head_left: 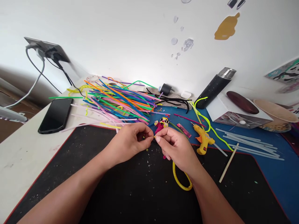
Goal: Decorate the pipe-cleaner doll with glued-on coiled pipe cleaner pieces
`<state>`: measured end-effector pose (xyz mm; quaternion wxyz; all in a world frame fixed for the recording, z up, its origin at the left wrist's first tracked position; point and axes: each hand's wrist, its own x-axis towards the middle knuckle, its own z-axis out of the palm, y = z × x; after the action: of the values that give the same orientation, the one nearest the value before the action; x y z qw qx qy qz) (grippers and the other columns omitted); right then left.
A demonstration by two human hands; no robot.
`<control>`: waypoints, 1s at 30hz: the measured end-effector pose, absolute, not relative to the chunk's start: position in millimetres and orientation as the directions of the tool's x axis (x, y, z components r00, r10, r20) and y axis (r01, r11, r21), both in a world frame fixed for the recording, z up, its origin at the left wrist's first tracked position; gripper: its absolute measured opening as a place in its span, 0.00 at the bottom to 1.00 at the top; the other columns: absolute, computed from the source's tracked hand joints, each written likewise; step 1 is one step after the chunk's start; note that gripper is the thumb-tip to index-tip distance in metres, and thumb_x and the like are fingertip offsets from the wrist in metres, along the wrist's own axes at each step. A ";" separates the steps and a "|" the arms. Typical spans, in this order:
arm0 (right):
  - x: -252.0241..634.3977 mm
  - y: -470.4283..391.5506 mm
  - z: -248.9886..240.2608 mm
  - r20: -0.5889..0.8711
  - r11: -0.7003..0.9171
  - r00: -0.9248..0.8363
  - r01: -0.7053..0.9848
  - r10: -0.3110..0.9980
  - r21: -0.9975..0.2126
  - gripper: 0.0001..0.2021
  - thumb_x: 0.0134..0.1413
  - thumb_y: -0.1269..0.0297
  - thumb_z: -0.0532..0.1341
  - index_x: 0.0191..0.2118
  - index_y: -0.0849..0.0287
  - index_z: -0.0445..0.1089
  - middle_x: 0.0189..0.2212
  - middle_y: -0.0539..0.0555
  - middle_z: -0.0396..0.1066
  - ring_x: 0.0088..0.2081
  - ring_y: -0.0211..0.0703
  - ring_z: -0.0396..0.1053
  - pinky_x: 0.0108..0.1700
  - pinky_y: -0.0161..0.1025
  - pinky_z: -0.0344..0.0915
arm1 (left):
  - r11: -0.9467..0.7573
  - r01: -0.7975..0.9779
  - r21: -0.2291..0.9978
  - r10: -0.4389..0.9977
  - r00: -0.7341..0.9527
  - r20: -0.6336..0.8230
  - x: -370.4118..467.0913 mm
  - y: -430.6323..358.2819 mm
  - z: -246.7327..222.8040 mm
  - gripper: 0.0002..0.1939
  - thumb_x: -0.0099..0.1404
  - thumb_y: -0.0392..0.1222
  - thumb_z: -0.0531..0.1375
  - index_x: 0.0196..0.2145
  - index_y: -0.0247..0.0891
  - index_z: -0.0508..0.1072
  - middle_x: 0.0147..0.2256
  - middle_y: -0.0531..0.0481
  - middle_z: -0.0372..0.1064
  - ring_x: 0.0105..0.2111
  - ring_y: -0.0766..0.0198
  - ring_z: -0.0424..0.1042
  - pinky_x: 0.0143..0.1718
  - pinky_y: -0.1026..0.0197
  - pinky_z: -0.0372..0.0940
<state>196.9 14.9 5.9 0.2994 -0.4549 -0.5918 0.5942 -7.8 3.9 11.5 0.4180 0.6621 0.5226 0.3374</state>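
Note:
Over the black mat (140,193), my left hand (133,141) and my right hand (176,147) meet fingertip to fingertip. Both pinch a tiny yellow-orange piece (154,137) between thumb and forefinger; its shape is too small to tell. Just behind the fingers lies a small figure (161,123) with a pink body and yellow and blue parts, partly hidden by my right hand. A yellow ring (181,184) rests beneath my right wrist, its upper part covered. A small yellow bead-like bit (147,150) lies below my left fingertips.
A pile of colourful pipe cleaners (119,101) spreads behind my left hand, near a black phone (56,115). To the right are a yellow glue gun (203,139), translucent glue sticks (254,143), a wooden stick (229,163), a black flask (215,88) and a white box (238,113).

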 end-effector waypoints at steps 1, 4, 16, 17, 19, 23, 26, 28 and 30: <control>196.7 14.9 5.4 -0.184 -0.122 -0.409 0.174 0.894 -0.977 0.10 0.66 0.55 0.64 0.39 0.57 0.71 0.19 0.41 0.62 0.17 0.32 0.57 0.21 0.32 0.57 | -0.041 0.360 0.932 0.974 0.221 -0.043 -7.7 4.5 10.6 0.05 0.64 0.42 0.64 0.33 0.38 0.77 0.26 0.56 0.68 0.25 0.68 0.62 0.26 0.65 0.56; 196.0 15.1 3.2 -0.169 -0.122 -0.418 0.138 0.892 -0.983 0.10 0.67 0.55 0.63 0.39 0.56 0.70 0.19 0.40 0.61 0.17 0.32 0.57 0.21 0.32 0.56 | 0.101 0.215 0.971 0.958 0.241 -0.153 -7.8 6.6 7.8 0.10 0.63 0.47 0.66 0.34 0.37 0.77 0.27 0.56 0.68 0.26 0.68 0.62 0.27 0.65 0.56; 191.7 12.9 -0.1 -0.105 -0.010 -0.404 0.231 0.909 -0.973 0.09 0.65 0.56 0.66 0.38 0.56 0.72 0.19 0.42 0.61 0.18 0.33 0.57 0.22 0.34 0.55 | 0.345 -0.077 0.936 0.923 0.213 -0.322 -7.3 13.4 6.5 0.20 0.50 0.53 0.75 0.29 0.35 0.77 0.25 0.56 0.65 0.23 0.71 0.54 0.24 0.65 0.48; 192.9 13.3 0.7 -0.095 -0.004 -0.406 0.219 0.909 -0.976 0.10 0.66 0.55 0.65 0.38 0.57 0.73 0.19 0.42 0.61 0.18 0.33 0.58 0.22 0.34 0.55 | 0.365 -0.094 0.926 0.914 0.225 -0.337 -8.6 14.2 6.7 0.20 0.50 0.53 0.75 0.29 0.35 0.77 0.24 0.57 0.64 0.22 0.72 0.53 0.23 0.65 0.46; 195.6 14.7 2.1 -0.089 -0.010 -0.397 0.195 0.913 -0.981 0.11 0.68 0.54 0.64 0.41 0.57 0.74 0.20 0.42 0.62 0.18 0.33 0.58 0.22 0.34 0.56 | 0.394 -0.115 0.912 0.896 0.271 -0.353 -10.7 14.9 7.3 0.19 0.50 0.51 0.75 0.28 0.34 0.77 0.24 0.57 0.63 0.21 0.73 0.53 0.23 0.65 0.45; 198.0 17.2 3.6 -0.117 -0.033 -0.412 0.205 0.904 -0.978 0.11 0.66 0.54 0.65 0.44 0.56 0.74 0.21 0.42 0.62 0.19 0.34 0.60 0.22 0.34 0.58 | 0.430 -0.126 0.894 0.865 0.341 -0.368 -11.9 14.6 8.4 0.16 0.51 0.49 0.74 0.27 0.34 0.77 0.23 0.56 0.63 0.22 0.73 0.54 0.22 0.65 0.46; 197.5 16.9 4.1 -0.114 -0.021 -0.429 0.214 0.896 -0.977 0.10 0.66 0.55 0.65 0.44 0.56 0.74 0.21 0.43 0.62 0.19 0.35 0.60 0.23 0.35 0.59 | 0.447 -0.121 0.886 0.848 0.372 -0.377 -12.1 14.8 8.8 0.15 0.51 0.48 0.73 0.27 0.34 0.77 0.23 0.55 0.63 0.22 0.73 0.53 0.22 0.65 0.46; 197.3 16.2 4.4 -0.105 -0.018 -0.425 0.204 0.899 -0.979 0.10 0.66 0.54 0.65 0.44 0.56 0.74 0.21 0.43 0.62 0.20 0.35 0.60 0.23 0.35 0.60 | 0.455 -0.102 0.885 0.838 0.385 -0.386 -12.3 15.2 9.0 0.14 0.51 0.47 0.73 0.27 0.34 0.77 0.23 0.56 0.62 0.22 0.72 0.53 0.22 0.65 0.45; 197.5 15.7 4.6 -0.100 -0.015 -0.422 0.200 0.901 -0.980 0.10 0.67 0.54 0.64 0.43 0.56 0.74 0.21 0.43 0.63 0.20 0.35 0.61 0.23 0.35 0.60 | 0.455 -0.076 0.887 0.833 0.387 -0.395 -12.7 15.6 9.2 0.14 0.51 0.48 0.72 0.27 0.35 0.77 0.23 0.56 0.62 0.22 0.72 0.53 0.22 0.65 0.46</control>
<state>197.5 15.7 4.6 0.3120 -0.4379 -0.6285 0.5620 -12.7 15.6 9.2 0.7213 0.4160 0.4555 0.3151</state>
